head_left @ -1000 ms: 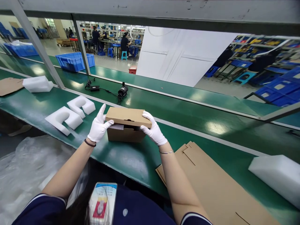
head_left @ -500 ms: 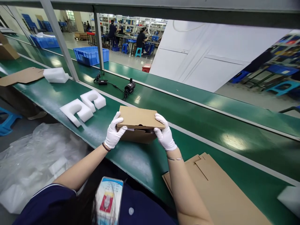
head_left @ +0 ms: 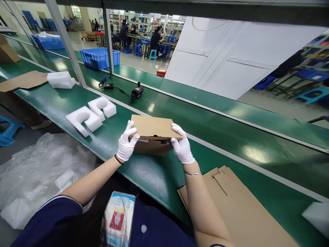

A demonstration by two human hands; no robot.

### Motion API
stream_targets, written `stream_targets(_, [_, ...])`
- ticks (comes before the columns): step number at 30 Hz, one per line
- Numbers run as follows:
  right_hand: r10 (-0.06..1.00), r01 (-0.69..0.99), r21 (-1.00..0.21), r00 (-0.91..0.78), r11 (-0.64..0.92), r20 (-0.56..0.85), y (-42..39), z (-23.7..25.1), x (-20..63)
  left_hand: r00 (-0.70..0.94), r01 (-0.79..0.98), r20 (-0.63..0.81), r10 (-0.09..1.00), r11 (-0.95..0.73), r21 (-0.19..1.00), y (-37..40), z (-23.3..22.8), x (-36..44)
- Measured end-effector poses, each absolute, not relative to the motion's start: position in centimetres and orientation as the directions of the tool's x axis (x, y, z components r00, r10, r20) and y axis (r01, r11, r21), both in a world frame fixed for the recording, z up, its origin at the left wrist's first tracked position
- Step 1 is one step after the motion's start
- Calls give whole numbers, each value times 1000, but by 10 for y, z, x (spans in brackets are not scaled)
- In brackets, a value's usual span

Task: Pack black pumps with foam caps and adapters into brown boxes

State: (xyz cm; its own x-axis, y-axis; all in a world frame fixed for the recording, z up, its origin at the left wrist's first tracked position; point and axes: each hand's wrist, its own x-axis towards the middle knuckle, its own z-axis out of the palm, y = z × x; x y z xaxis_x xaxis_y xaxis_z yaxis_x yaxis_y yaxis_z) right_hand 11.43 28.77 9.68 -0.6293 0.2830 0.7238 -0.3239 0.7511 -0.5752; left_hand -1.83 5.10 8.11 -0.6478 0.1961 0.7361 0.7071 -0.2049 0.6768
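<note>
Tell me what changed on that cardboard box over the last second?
The lid of the cardboard box came down, nearly shut. The left hand closed its fingers onto the lid's edge. The right hand kept its grip. The foam pieces stayed put.

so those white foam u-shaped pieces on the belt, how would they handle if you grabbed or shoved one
The foam pieces look like moulded packing foam, so probably very light and easy to lift with one hand. Lying flat on the green belt, they should slide rather than roll or tip. The thin arms of the U shape may flex or snap if squeezed hard.
</note>
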Motion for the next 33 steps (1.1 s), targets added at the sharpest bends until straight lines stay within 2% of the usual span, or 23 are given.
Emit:
stream_targets(5, [284,-346,-574,-613,742,737,289,95,114,-627,728,757,184,-208,653,52,74,-21])
stream_targets(7, [279,-351,-573,-615,740,738,289,95,114,-543,787,813,212,-210,581,48,74,-27])
stream_targets(11, [266,-336,-588,-655,735,707,285,100,120,-283,925,908,308,-164,343,39,81,-42])
stream_targets(14, [257,-328,-596,-678,733,688,281,104,127,-200,957,918,341,-132,258,35,86,-50])
stream_targets(20, [265,-295,-586,-680,755,684,279,99,133,-178,968,908,379,-97,230,34,82,-57])
stream_targets(25, [237,-361,-520,-597,774,767,280,88,128,-162,967,914,373,-125,223,34,80,-59])
stream_targets(33, [391,-322,-559,-457,764,799,265,73,121,-155,975,911,383,-90,204,31,76,-64])
